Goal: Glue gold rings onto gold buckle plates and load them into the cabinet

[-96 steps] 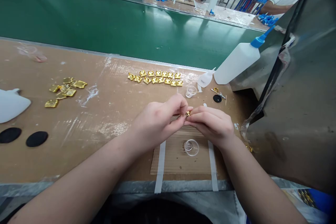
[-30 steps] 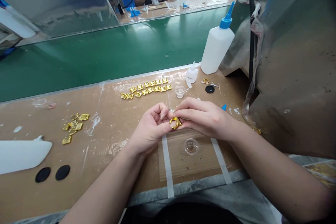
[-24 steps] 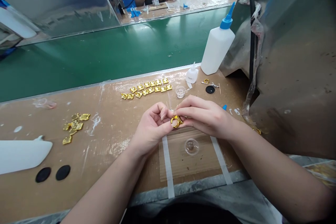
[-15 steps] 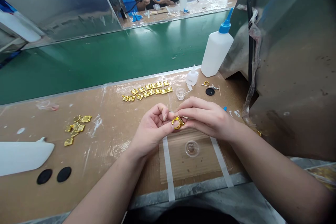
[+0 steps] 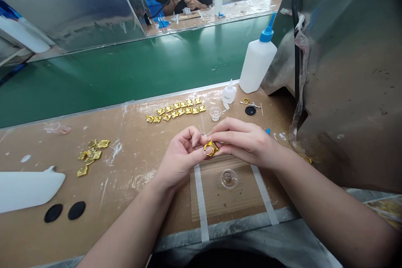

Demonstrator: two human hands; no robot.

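Just beyond the nearer clear round plastic cup (image 5: 234, 183), our left hand (image 5: 185, 149) and right hand (image 5: 248, 140) pinch a shiny gold-coloured metallic ring (image 5: 215, 147), probably light, stiff, slippery: best held by its sides.

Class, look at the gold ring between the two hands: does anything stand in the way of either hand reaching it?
Nothing visible does: the left hand and the right hand both appear to touch the gold ring directly. The exact contact spots are partly hidden.
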